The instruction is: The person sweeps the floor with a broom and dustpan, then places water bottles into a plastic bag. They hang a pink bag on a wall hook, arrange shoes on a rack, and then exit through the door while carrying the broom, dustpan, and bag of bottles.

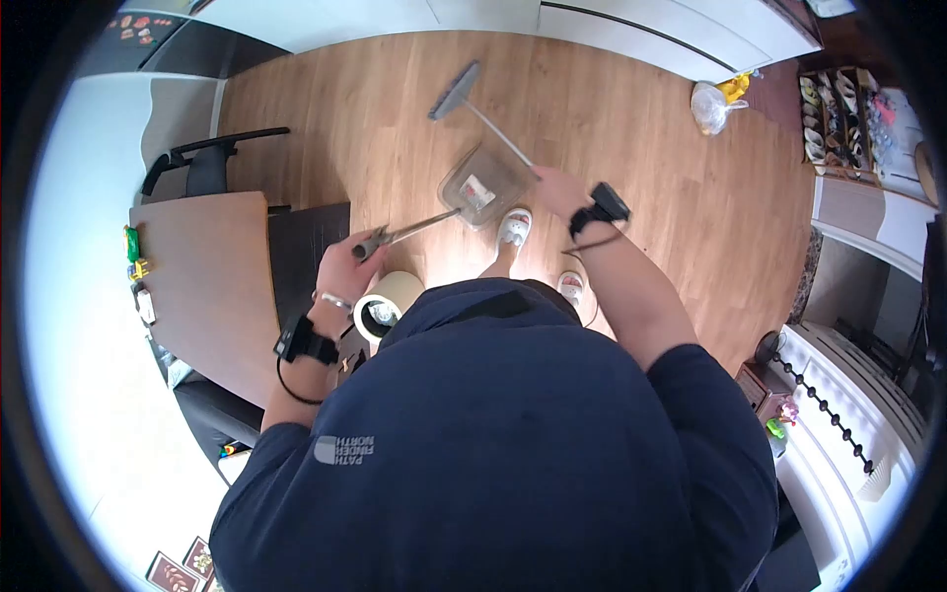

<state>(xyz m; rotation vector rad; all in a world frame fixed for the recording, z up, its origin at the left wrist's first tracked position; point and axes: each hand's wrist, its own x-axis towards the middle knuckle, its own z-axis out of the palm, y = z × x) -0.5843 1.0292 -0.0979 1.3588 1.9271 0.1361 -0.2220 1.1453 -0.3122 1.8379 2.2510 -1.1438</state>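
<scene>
My left hand is closed round the grey grip of a long-handled dustpan, whose see-through pan is above the floor and bears a white and red label. With its fingers wrapped round the handle, my right hand holds a broom. The broom's grey head is on the wood floor farther forward, beyond the pan and apart from it. Below my left hand stands a cream bin with something pale inside.
At the left are a brown table and a black chair. White cabinets line the front. Plastic bags lie on the floor front right, near a shoe rack. My slippered feet are behind the pan.
</scene>
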